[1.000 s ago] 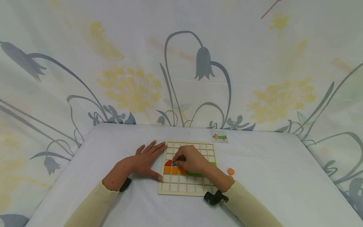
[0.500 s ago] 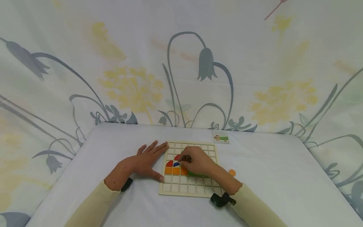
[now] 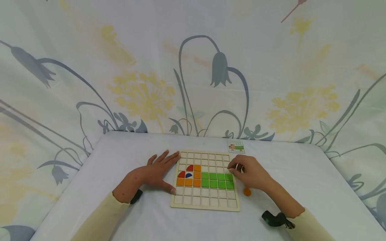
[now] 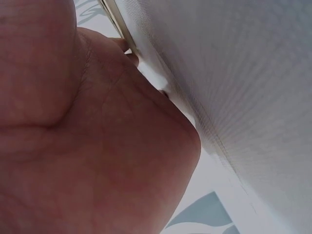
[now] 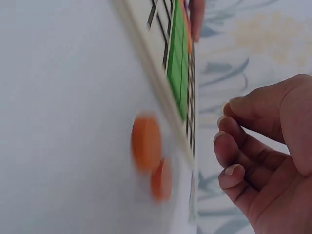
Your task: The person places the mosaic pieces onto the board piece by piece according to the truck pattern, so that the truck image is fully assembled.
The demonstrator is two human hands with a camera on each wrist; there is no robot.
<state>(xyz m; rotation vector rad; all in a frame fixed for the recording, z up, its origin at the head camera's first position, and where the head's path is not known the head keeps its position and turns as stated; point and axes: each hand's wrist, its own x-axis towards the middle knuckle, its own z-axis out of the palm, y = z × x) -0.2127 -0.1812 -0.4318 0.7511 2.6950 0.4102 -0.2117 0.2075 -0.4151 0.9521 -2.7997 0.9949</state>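
Observation:
My left hand (image 3: 155,174) lies with spread fingers against the left edge of a wooden grid board (image 3: 205,202); its palm fills much of the left wrist view. Coloured tiles sit in the board's cells: green squares (image 3: 213,184), orange squares (image 3: 197,182), red quarter-round tiles (image 3: 190,168) and a tile with a blue half-round (image 3: 188,175). Over the board's right edge hovers my right hand (image 3: 251,172), its fingers loosely bent, with nothing visible between thumb and index finger. Below it on the table are two orange discs (image 5: 146,142), blurred in the right wrist view.
A small picture card (image 3: 236,146) with a grid pattern lies behind the board. The table has a white cloth (image 3: 144,214), and a flower-printed curtain (image 3: 199,83) hangs at its back and sides.
My right hand has moved right, from the middle of the board to its right edge. Orange squares beside the red and blue tiles are now uncovered. The left hand stays in place.

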